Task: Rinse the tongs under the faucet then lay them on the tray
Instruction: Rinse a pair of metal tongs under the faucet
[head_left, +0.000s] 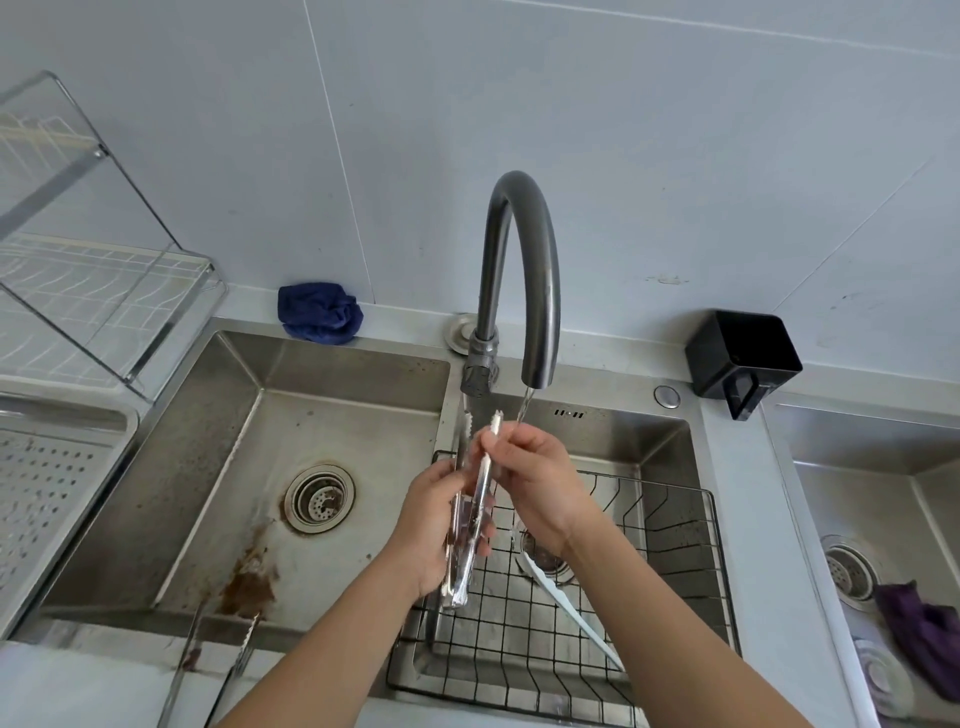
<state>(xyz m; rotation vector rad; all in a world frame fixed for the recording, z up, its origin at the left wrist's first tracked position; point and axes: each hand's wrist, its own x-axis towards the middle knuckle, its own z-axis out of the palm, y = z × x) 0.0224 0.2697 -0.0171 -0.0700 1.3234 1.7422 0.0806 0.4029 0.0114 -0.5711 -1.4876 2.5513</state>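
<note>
steel sink (332, 374) below us: our left hand (434, 530) grips the tongs (470, 499) over the wire basket (675, 519), our right hand (535, 478) pinching one arm beside the faucet (519, 270) stream.

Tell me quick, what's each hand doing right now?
Left hand: closed around the lower part of the metal tongs.
Right hand: fingers pinching one upper arm of the same tongs, beside the faucet stream.

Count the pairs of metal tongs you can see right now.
2. One pair of shiny metal tongs is held by both hands over the right basin under the faucet; a second metal pair lies on the front edge of the left basin. Others may be out of frame.
</note>
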